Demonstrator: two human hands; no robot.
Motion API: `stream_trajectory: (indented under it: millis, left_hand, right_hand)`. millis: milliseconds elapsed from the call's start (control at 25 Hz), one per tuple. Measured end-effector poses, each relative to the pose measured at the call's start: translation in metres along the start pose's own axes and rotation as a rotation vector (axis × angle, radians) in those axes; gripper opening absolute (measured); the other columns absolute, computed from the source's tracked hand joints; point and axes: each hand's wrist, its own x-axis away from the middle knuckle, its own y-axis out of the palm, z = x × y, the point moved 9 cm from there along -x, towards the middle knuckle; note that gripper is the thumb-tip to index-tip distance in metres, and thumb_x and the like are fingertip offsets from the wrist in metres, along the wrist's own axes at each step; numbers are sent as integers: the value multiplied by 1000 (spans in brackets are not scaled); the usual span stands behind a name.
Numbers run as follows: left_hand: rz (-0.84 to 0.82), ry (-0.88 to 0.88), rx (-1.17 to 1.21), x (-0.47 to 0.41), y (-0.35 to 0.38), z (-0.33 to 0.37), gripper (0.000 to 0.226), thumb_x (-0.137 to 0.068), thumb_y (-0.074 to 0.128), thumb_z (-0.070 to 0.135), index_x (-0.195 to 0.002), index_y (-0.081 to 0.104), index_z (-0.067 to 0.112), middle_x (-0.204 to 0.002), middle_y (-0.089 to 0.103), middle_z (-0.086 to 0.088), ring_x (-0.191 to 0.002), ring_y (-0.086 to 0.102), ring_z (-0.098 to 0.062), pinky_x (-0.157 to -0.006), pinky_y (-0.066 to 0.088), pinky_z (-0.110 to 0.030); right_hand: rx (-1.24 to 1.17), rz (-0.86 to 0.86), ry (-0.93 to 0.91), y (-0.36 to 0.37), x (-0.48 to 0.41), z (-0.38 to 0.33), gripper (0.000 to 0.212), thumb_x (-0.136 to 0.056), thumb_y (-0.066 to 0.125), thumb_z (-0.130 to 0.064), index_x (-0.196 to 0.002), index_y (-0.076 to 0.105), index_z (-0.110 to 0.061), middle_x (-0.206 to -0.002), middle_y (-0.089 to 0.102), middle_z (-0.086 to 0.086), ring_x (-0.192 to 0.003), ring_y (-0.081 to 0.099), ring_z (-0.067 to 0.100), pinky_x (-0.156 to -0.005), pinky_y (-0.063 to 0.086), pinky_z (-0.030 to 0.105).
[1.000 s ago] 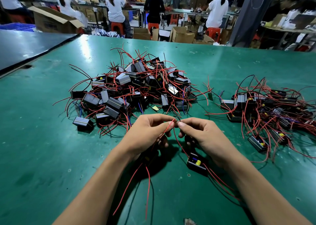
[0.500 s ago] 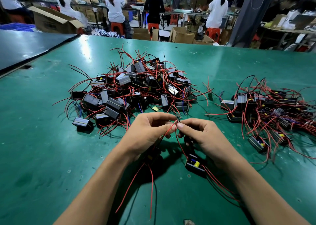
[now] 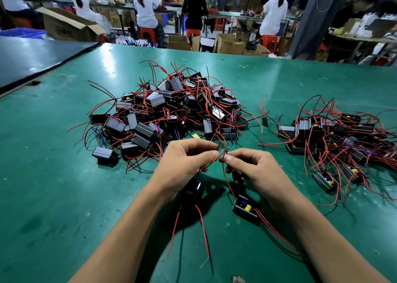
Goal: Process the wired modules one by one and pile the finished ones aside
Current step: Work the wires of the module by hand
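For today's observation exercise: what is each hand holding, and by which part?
Left hand and right hand each pinch a red wire near its upper end, between thumb and fingers.

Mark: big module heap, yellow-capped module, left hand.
big module heap (image 3: 171, 113), head view, middle of pile
yellow-capped module (image 3: 245, 210), head view, open top
left hand (image 3: 183, 164), head view, back of hand

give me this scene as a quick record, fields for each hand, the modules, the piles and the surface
left hand: pinches red wires where they meet
right hand: pinches the same red wires
module under left hand: dark, partly hidden
yellow-part module: below the right hand
large pile: ahead, centre
smaller pile: to the right
table: green
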Motion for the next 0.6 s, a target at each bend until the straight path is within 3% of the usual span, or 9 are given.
stream_trajectory:
  millis: [200, 440, 600]
  left_hand:
    - [-42, -54, -24, 0, 6, -6, 17, -86, 70, 7, -94, 78, 19, -64, 58, -3, -60, 42, -16, -60, 35, -27]
    - [-68, -85, 13, 0, 10, -8, 21, -87, 64, 5, -95, 79, 19, -68, 53, -10, -57, 38, -15, -56, 31, -26]
    - [-58, -55, 40, 0, 10, -6, 11, -89, 69, 11, -91, 78, 17, -64, 58, -2, -56, 41, -12, -53, 32, -21]
  right_hand:
    - [13, 7, -8, 0, 0, -1, 12, -91, 70, -20, -86, 77, -12, -71, 69, 5, -53, 54, 13, -49, 43, 17]
    - [-18, -10, 4, 2, 1, -1, 13, -92, 69, -19, -82, 77, -14, -71, 68, 3, -51, 54, 13, -48, 44, 18]
    - [-3, -19, -4, 2, 0, -1, 12, -90, 70, -22, -84, 77, -14, -71, 69, 3, -54, 55, 13, -52, 48, 21]
